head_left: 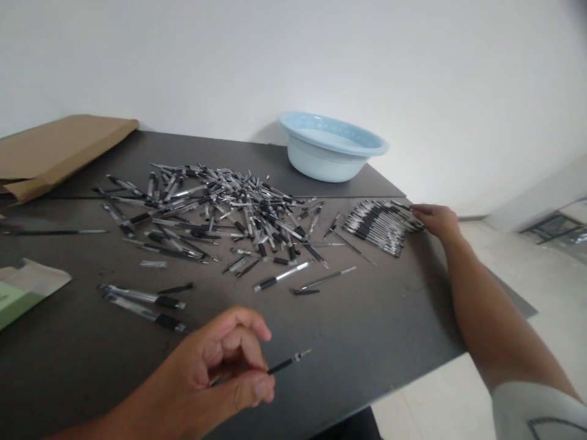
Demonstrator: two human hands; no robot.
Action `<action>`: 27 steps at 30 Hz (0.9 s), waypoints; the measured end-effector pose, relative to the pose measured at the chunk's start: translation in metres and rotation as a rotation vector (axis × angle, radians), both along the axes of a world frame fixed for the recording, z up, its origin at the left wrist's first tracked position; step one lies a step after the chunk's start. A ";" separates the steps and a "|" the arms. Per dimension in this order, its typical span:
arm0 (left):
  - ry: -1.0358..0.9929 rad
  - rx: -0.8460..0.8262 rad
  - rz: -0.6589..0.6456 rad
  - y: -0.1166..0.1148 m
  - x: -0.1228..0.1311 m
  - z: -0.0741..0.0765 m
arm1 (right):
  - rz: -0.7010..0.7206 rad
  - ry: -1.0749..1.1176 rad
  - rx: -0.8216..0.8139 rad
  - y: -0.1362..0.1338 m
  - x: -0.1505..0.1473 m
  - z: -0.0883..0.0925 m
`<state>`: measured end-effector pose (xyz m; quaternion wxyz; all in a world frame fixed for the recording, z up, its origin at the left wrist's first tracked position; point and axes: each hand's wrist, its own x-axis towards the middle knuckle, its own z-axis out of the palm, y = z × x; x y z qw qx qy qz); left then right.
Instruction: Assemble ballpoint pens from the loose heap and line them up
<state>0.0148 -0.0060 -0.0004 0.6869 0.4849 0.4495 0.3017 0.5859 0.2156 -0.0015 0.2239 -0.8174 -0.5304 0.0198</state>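
The dark grey counter (348,330) carries a flat brown cardboard packet (68,143) along its back edge, at left, and a pale blue basin (323,164) by the far right corner. A heap of pens and pen parts (238,201) spreads between my left hand (229,366) and the basin; a tight row of pens (376,225) lies by the right edge. A green box (13,299) sits at left. My right hand (438,220) touches the row's outer end; whether it grips a pen, I can't tell. Near the counter's front edge, my left hand pinches a refill (280,366) between thumb and fingers, its end jutting rightward: thin, dark, with a pale band and narrow metal tip.
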 end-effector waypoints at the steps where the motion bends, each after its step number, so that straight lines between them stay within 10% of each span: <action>1: 0.004 0.003 -0.004 0.000 0.000 0.000 | 0.002 0.003 -0.005 0.000 -0.001 0.000; 27: 0.065 0.067 -0.048 -0.002 -0.002 -0.002 | 0.086 0.166 0.007 0.004 -0.006 -0.002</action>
